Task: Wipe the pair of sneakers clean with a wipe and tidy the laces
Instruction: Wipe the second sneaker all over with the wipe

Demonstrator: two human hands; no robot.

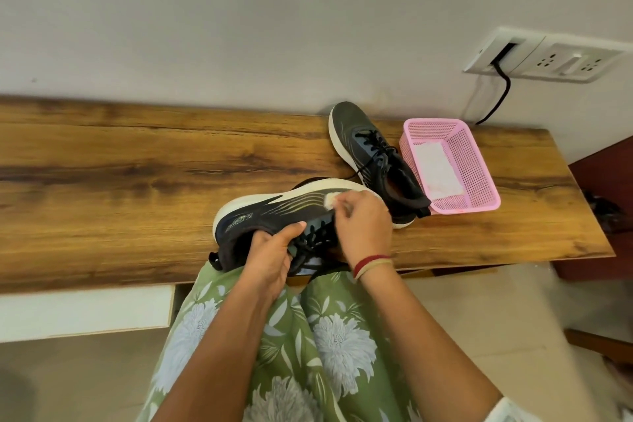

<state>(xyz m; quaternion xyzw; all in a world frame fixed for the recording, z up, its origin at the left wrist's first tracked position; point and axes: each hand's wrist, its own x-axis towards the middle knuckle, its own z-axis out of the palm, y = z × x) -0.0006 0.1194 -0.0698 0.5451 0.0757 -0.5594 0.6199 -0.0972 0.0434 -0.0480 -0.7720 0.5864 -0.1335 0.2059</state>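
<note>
black mesh sneaker [274,212], likely light and soft-sided over a firmer white sole, lies tipped on its side at the near edge of the worktop [137,181], left grip [270,252] curled round its collar, probably the best hold, right grip [364,228] pinching a limp wipe [331,199] against its side.

— State of the left hand [270,257]?
— Wrapped round the sneaker [260,216] at its collar, thumb laid on top, forearm reaching in from lower left.
— And the right hand [363,226]?
— Knuckles up, fingers [346,202] curled, pinching a wipe [330,198] against the shoe's side. Forearm angled in from lower right.
— Touching each other?
— Close together; contact hard to tell.
</note>
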